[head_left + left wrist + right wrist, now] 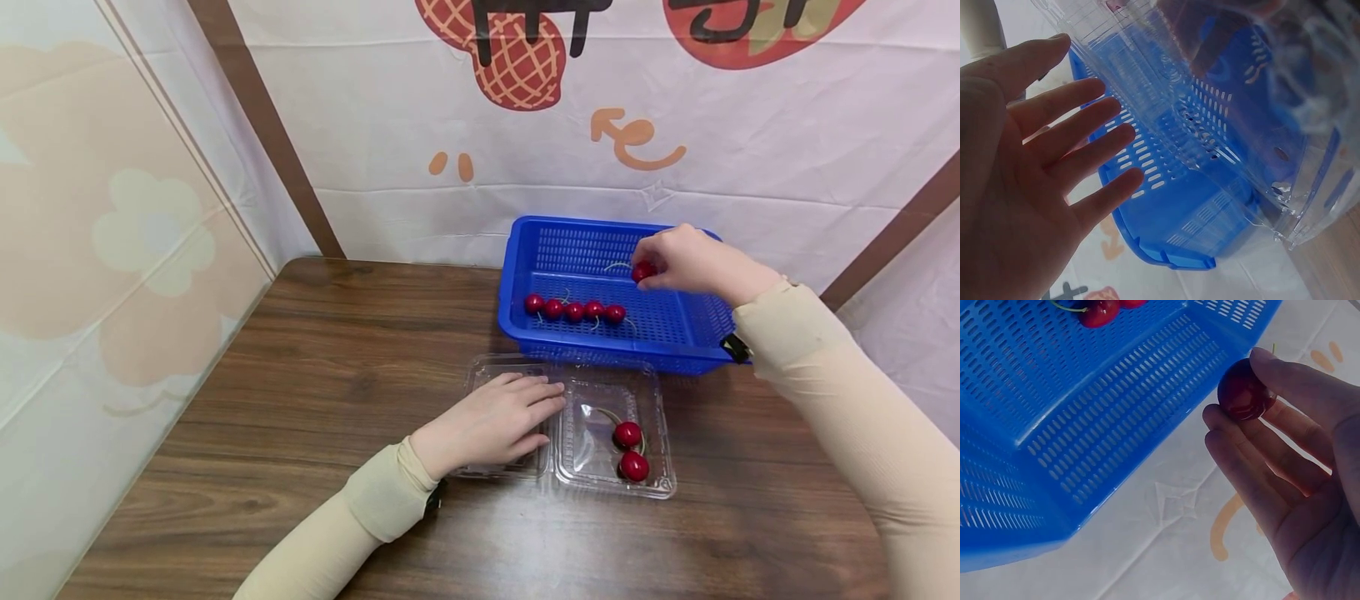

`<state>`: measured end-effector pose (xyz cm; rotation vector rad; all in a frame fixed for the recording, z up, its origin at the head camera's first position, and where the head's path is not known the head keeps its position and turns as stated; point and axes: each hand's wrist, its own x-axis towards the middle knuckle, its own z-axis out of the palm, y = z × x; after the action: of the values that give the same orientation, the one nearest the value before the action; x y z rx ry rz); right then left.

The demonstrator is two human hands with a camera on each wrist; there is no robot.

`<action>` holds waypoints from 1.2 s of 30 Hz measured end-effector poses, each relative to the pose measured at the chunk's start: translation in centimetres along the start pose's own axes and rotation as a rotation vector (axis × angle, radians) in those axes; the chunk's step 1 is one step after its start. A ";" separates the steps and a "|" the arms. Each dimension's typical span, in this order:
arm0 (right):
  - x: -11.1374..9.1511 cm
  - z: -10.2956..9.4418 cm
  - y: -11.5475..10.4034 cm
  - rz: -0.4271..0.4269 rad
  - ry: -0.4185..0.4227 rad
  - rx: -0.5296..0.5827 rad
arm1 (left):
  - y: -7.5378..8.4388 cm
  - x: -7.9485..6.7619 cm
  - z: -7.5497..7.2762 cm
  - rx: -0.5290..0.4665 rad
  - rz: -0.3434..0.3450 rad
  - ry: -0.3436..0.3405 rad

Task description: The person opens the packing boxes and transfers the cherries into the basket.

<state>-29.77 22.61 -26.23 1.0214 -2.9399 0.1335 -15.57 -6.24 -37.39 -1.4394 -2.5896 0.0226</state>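
Note:
A dark red cherry (1244, 392) is pinched between the thumb and fingers of my right hand (682, 262), over the right part of the blue basket (517, 325). Several more cherries (574, 312) with stems lie in a row along the basket's near side. My left hand (498, 421) rests with fingers spread on the left half of an opened clear plastic box (592, 483). In the right half of that box lie two cherries (633, 466). The left wrist view shows the left palm and straight fingers (1094, 147) beside the clear plastic.
The wooden table (300, 375) carries the basket at its back edge, with the box just in front. Behind rises a pale printed cloth (375, 125), and another cloth wall (150, 292) stands along the left side.

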 end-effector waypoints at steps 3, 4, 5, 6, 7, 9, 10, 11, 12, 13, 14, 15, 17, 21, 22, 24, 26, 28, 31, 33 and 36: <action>0.3 0.1 0.3 0.021 -0.017 0.003 | 0.0 0.0 0.0 -0.004 -0.002 -0.003; 0.4 0.1 0.4 0.025 -0.023 0.005 | 0.0 0.0 0.0 -0.005 -0.002 -0.004; 0.4 0.1 0.4 0.032 -0.031 0.008 | 0.0 0.0 0.0 -0.006 -0.002 -0.005; 0.5 0.2 0.4 0.038 -0.038 0.014 | 0.0 0.0 -0.1 -0.005 -0.002 -0.007; 0.6 0.1 0.4 0.045 -0.046 0.019 | 0.0 0.0 -0.1 -0.006 -0.002 -0.007; 0.7 0.1 0.5 0.058 -0.060 0.029 | 0.0 0.0 -0.1 -0.005 -0.002 -0.007; 0.7 0.1 0.5 0.064 -0.066 0.033 | 0.0 0.0 -0.1 -0.004 -0.001 -0.006; 0.8 0.1 0.6 0.072 -0.073 0.038 | 0.0 0.0 -0.1 -0.005 -0.001 -0.005; 0.9 0.2 0.6 0.078 -0.078 0.040 | 0.0 0.0 -0.2 -0.005 -0.001 -0.004; 1.0 0.2 0.7 0.083 -0.085 0.045 | 0.0 0.0 -0.2 -0.006 0.000 -0.001; 1.0 0.2 0.8 0.087 -0.089 0.047 | 0.0 0.0 -0.2 -0.005 0.000 0.001; 1.1 0.3 0.9 0.088 -0.093 0.047 | 0.0 0.0 -0.2 -0.007 0.001 0.001; 1.3 0.4 1.1 0.087 -0.097 0.048 | 0.0 0.0 -0.2 -0.009 0.001 0.002; 1.7 0.7 1.5 0.081 -0.097 0.045 | 0.0 0.0 -0.2 -0.004 0.006 0.007; 1.8 0.7 1.6 0.081 -0.097 0.047 | 0.0 0.1 -0.2 -0.002 0.007 0.009; 2.0 0.9 1.8 0.083 -0.101 0.056 | 0.0 0.1 -0.2 0.001 0.010 0.012; 2.1 1.1 2.0 0.093 -0.108 0.069 | 0.0 0.1 -0.2 0.000 0.011 0.010; 2.3 1.4 2.2 0.113 -0.121 0.083 | 0.0 0.1 -0.2 -0.002 0.010 0.007; 2.5 1.7 2.4 0.147 -0.144 0.101 | 0.0 0.1 -0.3 -0.004 0.008 0.007; 2.6 2.0 2.6 0.166 -0.156 0.112 | 0.0 0.0 -0.3 -0.006 0.009 0.010; 2.8 2.3 2.9 0.180 -0.167 0.121 | 0.0 0.0 -0.2 -0.008 0.011 0.012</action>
<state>-33.75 22.95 -28.61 0.8147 -3.2090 0.2434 -15.55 -6.30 -37.16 -1.4518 -2.5756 0.0047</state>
